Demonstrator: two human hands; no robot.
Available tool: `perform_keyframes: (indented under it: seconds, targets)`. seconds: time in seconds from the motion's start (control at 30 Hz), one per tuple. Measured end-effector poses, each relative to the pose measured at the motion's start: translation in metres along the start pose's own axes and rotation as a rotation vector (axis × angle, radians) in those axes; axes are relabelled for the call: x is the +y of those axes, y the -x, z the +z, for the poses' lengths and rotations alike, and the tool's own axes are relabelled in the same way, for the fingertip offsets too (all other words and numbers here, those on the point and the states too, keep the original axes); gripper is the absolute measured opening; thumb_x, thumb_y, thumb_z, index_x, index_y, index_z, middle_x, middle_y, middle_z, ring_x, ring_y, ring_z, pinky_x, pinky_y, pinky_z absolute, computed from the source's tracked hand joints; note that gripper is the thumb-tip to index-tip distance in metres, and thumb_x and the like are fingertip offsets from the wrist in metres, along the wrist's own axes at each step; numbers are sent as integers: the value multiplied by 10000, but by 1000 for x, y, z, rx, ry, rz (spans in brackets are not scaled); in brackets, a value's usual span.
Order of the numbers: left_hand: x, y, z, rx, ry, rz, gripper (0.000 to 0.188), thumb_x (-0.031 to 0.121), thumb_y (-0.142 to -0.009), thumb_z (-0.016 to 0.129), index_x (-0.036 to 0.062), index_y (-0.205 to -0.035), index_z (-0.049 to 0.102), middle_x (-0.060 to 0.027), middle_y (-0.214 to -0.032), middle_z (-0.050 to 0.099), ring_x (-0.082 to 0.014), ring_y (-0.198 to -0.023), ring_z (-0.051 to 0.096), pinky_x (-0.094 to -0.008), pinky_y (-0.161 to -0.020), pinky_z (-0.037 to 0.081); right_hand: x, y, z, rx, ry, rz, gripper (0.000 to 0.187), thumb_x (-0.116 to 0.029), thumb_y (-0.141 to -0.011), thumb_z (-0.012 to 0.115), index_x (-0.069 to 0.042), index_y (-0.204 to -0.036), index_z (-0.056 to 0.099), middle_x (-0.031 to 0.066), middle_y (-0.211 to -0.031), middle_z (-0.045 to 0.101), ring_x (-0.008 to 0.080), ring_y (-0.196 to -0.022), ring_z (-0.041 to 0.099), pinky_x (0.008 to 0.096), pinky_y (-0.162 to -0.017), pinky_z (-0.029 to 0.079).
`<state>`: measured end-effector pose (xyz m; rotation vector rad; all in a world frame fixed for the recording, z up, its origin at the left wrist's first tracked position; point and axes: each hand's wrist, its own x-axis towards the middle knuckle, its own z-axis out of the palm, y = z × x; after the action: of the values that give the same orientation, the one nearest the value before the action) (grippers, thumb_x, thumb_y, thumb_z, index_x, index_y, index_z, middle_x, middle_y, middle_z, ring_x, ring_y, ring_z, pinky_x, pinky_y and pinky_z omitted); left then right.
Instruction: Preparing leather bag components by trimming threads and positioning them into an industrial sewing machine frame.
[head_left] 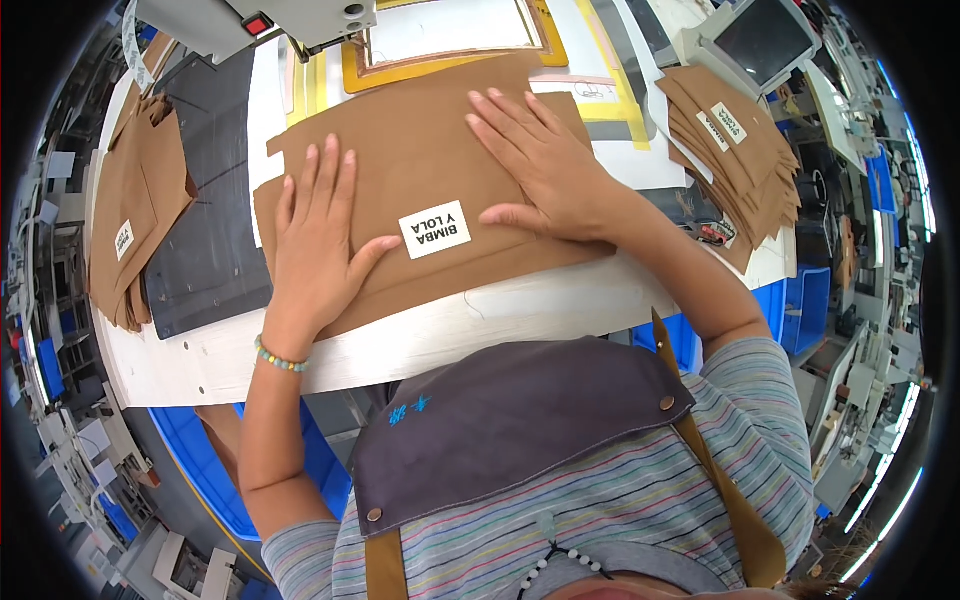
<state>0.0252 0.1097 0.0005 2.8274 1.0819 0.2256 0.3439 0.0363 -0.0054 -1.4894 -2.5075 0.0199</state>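
A brown fabric panel (420,285) with a white printed label (435,229) sewn or stuck on it lies flat on the pale table in front of me. My left hand (318,240) rests palm down on the panel's left part, fingers stretched out, thumb pointing toward the label. On its right part my right hand (545,170) lies flat too, fingers spread, thumb tip just right of the label. Neither hand grips anything. Beyond the panel, partly under its far edge, is a yellow frame (556,40) around a white inner area.
A sewing machine head (290,25) overhangs the far left. Brown panel stacks lie left (140,200) and right (735,140), both with white labels. A dark board (205,200) sits beside the left stack. A screen unit (762,42) stands far right; a blue bin (195,470) is below the table.
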Motion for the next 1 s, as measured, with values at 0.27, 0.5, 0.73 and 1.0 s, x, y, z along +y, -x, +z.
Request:
perform_keyframes:
  seconds: [0.27, 0.5, 0.73, 1.0]
  targets:
    - [-18, 11, -9, -3, -21, -26, 879, 535, -1017, 535, 36, -1671, 224, -136, -1756, 193, -292, -1632, 135, -479, -1317, 104, -19, 20, -4, 0, 24, 107, 1095, -757, -957, 503, 161, -1533, 348, 352, -1655, 249, 483, -1577, 176, 600, -1280, 139]
    - [-30, -2, -14, -78, 16, 3, 719, 382, -1056, 523, 61, -1657, 294, -98, -1746, 247, -287, -1625, 173, -485, -1312, 129, -37, 34, -11, -113, -20, 241, 1104, -768, -975, 449, 141, -1574, 273, 362, -1682, 151, 480, -1598, 93, 607, -1281, 68]
    - [-59, -56, 2, 50, 7, 63, 614, 297, -1091, 457, 72, -1647, 327, -99, -1728, 298, -289, -1616, 208, -477, -1303, 151, 37, 18, 9, 39, 140, 358, 910, -611, -1059, 440, 144, -1552, 320, 327, -1663, 259, 417, -1593, 188, 541, -1298, 122]
    - [-104, -103, 3, 340, 144, -3, 426, 237, -950, 746, 71, -1337, 683, -83, -1315, 658, -291, -1197, 561, -435, -1057, 414, 92, 16, -18, 335, 5, 436, 333, -241, -943, 722, -26, -1196, 693, 117, -1155, 647, 319, -1096, 642, 435, -902, 512]
